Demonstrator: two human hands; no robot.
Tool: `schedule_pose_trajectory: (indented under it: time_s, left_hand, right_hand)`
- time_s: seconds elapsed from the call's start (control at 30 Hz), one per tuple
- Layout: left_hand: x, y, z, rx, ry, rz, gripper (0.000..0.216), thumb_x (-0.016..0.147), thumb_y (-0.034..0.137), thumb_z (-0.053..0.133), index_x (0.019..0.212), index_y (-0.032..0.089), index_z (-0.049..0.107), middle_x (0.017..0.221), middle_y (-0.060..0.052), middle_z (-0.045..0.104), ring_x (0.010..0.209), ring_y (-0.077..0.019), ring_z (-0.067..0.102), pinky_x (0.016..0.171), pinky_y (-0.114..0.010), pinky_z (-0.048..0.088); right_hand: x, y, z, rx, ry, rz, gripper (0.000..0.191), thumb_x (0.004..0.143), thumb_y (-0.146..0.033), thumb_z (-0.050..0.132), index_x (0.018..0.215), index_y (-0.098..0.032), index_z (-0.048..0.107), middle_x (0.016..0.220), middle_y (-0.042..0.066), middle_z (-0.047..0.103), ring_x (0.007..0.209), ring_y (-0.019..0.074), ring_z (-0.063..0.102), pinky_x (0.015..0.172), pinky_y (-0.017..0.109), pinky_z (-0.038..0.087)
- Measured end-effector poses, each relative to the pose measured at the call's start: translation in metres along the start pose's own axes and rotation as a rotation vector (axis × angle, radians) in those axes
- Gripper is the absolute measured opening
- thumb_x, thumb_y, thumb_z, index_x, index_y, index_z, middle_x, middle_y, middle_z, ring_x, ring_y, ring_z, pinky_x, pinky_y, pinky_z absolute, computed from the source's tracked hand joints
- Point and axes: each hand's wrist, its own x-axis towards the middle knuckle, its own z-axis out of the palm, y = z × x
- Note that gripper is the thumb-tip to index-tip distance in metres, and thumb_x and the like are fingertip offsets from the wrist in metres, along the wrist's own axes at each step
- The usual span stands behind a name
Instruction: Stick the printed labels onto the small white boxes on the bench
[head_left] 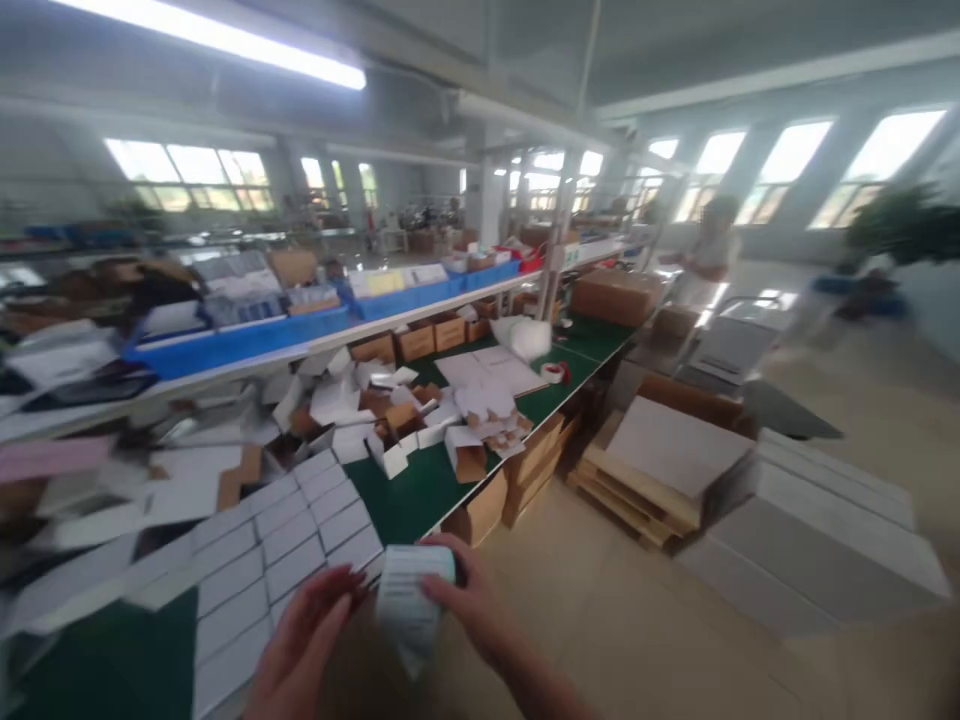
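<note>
1 printed pack [405, 605], probably light and crushable, though blurred; best pinched by edges; clamped in right hand [471, 598], beside left hand [315, 620] with fingers [339, 580] apart.

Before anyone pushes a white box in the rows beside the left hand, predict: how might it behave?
The white box would probably nudge others, since the rows sit close. Its flat top and straight edges make rolling unlikely.

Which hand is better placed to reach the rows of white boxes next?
Probably the left hand: it looks empty and is nearer the white boxes, while the right hand holds the printed package.
</note>
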Motion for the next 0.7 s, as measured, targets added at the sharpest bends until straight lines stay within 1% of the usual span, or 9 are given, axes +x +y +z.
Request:
schedule_pose_trajectory:
  time_s: [0.07, 0.13, 0.23, 0.3, 0.33, 0.4, 0.5, 0.6, 0.7]
  left_hand:
    - [-0.006, 0.009, -0.002, 0.008, -0.018, -0.001, 0.072, 0.068, 0.069, 0.073, 0.117, 0.020, 0.057, 0.127, -0.009, 0.061, 0.116, -0.0255, 0.060, 0.091, -0.026, 0.056]
    - [-0.007, 0.013, 0.000, 0.013, -0.059, 0.031, 0.071, 0.072, 0.070, 0.069, 0.121, 0.019, 0.055, 0.132, -0.009, 0.057, 0.119, -0.0240, 0.057, 0.095, -0.026, 0.054]
    - [-0.002, 0.006, 0.000, -0.016, -0.153, 0.062, 0.073, 0.077, 0.070, 0.064, 0.127, 0.018, 0.052, 0.138, -0.012, 0.052, 0.123, -0.0247, 0.054, 0.100, -0.029, 0.050]
    - [0.005, -0.003, -0.002, -0.065, -0.233, 0.036, 0.074, 0.080, 0.069, 0.062, 0.130, 0.016, 0.049, 0.142, -0.013, 0.048, 0.125, -0.0253, 0.051, 0.103, -0.031, 0.048]
    - [0.010, -0.007, -0.004, -0.095, -0.264, 0.011, 0.075, 0.081, 0.069, 0.061, 0.131, 0.016, 0.047, 0.143, -0.013, 0.047, 0.126, -0.0253, 0.050, 0.104, -0.032, 0.047]
    - [0.019, -0.009, -0.008, -0.135, -0.299, -0.031, 0.077, 0.079, 0.070, 0.062, 0.129, 0.014, 0.048, 0.141, -0.014, 0.050, 0.126, -0.0257, 0.050, 0.106, -0.034, 0.045]
    - [0.034, -0.002, -0.017, -0.056, -0.400, 0.000, 0.067, 0.078, 0.064, 0.068, 0.117, 0.011, 0.056, 0.128, -0.014, 0.060, 0.115, -0.0255, 0.057, 0.099, -0.034, 0.048]
    - [0.048, -0.002, -0.028, 0.029, -0.586, 0.029, 0.047, 0.077, 0.046, 0.076, 0.105, 0.011, 0.064, 0.113, -0.011, 0.068, 0.103, -0.0242, 0.063, 0.092, -0.033, 0.050]
    - [0.059, -0.023, -0.045, 0.022, -0.710, -0.052, 0.038, 0.073, 0.039, 0.080, 0.099, 0.012, 0.072, 0.107, -0.009, 0.071, 0.100, -0.0248, 0.065, 0.093, -0.035, 0.051]
  right_hand:
    - [0.000, -0.007, 0.002, -0.039, -0.037, 0.004, 0.053, 0.067, -0.045, 0.081, 0.113, -0.023, 0.064, 0.106, 0.005, 0.063, 0.096, 0.0188, 0.058, 0.082, 0.030, 0.048]
    - [-0.001, -0.012, 0.005, -0.069, -0.069, 0.011, 0.053, 0.069, -0.045, 0.080, 0.114, -0.023, 0.063, 0.110, 0.005, 0.062, 0.098, 0.0196, 0.058, 0.082, 0.031, 0.048]
    - [0.000, -0.013, 0.011, -0.028, -0.067, 0.045, 0.052, 0.070, -0.047, 0.079, 0.113, -0.022, 0.063, 0.108, 0.006, 0.064, 0.098, 0.0197, 0.058, 0.080, 0.030, 0.049]
    - [0.005, -0.013, 0.015, -0.045, -0.065, 0.034, 0.051, 0.073, -0.047, 0.077, 0.113, -0.021, 0.062, 0.105, 0.006, 0.065, 0.096, 0.0197, 0.059, 0.079, 0.031, 0.050]
    - [0.010, -0.015, 0.017, -0.097, -0.069, -0.004, 0.050, 0.073, -0.046, 0.077, 0.114, -0.021, 0.062, 0.106, 0.006, 0.065, 0.097, 0.0198, 0.059, 0.080, 0.031, 0.050]
    - [0.020, -0.022, 0.021, -0.242, -0.091, -0.140, 0.049, 0.074, -0.039, 0.076, 0.117, -0.022, 0.061, 0.113, 0.006, 0.063, 0.103, 0.0203, 0.059, 0.087, 0.033, 0.050]
    - [0.039, -0.040, 0.027, -0.362, -0.074, -0.349, 0.046, 0.075, -0.032, 0.075, 0.118, -0.022, 0.060, 0.120, 0.006, 0.060, 0.110, 0.0204, 0.057, 0.095, 0.034, 0.049]
    - [0.060, -0.059, 0.029, -0.360, 0.029, -0.441, 0.046, 0.075, -0.033, 0.075, 0.118, -0.023, 0.060, 0.119, 0.006, 0.060, 0.110, 0.0208, 0.058, 0.095, 0.036, 0.051]
    - [0.081, -0.075, 0.025, -0.292, 0.168, -0.501, 0.050, 0.073, -0.035, 0.077, 0.119, -0.023, 0.061, 0.119, 0.006, 0.062, 0.111, 0.0209, 0.058, 0.099, 0.039, 0.050]
